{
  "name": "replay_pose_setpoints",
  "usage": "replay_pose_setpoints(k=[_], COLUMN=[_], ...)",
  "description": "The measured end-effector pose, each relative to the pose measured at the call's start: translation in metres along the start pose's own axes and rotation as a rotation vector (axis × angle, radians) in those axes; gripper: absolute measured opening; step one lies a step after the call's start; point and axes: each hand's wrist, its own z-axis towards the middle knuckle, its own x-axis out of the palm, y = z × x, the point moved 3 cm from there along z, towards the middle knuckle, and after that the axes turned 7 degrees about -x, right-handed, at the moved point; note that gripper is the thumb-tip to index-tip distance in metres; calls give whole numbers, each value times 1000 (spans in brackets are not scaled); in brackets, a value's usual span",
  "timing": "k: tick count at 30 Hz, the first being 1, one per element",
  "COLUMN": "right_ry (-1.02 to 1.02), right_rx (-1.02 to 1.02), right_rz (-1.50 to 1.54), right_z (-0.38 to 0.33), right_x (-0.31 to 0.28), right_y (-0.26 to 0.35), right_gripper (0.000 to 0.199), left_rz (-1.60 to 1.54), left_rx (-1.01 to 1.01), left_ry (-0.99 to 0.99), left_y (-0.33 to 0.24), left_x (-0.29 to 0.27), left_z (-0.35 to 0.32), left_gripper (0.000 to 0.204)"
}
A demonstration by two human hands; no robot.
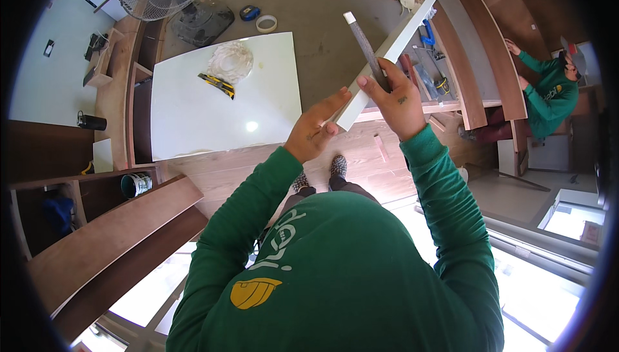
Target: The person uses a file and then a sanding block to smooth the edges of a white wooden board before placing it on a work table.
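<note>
A long, narrow white board [393,42] runs obliquely from my hands toward the far right. My left hand [318,126] closes on its near end, thumb and fingers on either side. My right hand [398,98] grips the board a little farther up. Also in the right hand is a dark grey, flat-looking bar with a pale tip [363,39], lying across the board's left side; its exact kind I cannot make out. Left of my hands, a large white panel [213,120] carries a yellow-and-black utility knife [217,86] and a crumpled whitish bundle [230,62].
Beyond the panel are a blue tape measure [249,13], a tape roll [266,24] and a standing fan [200,20]. Wooden frames [464,62] line the right, where another person [548,91] in green touches a panel. A bucket [135,185] stands at left.
</note>
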Motion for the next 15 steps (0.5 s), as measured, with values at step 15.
replay_pose_setpoints(k=[15], right_ry=[-27], right_rx=[58], right_rz=[197], right_z=[1], right_x=[10], right_y=[-3], right_gripper=[64], left_rz=[880], left_rx=[-333], left_ry=[-99], left_y=[149], left_x=[-29], left_z=[-79], left_gripper=[51])
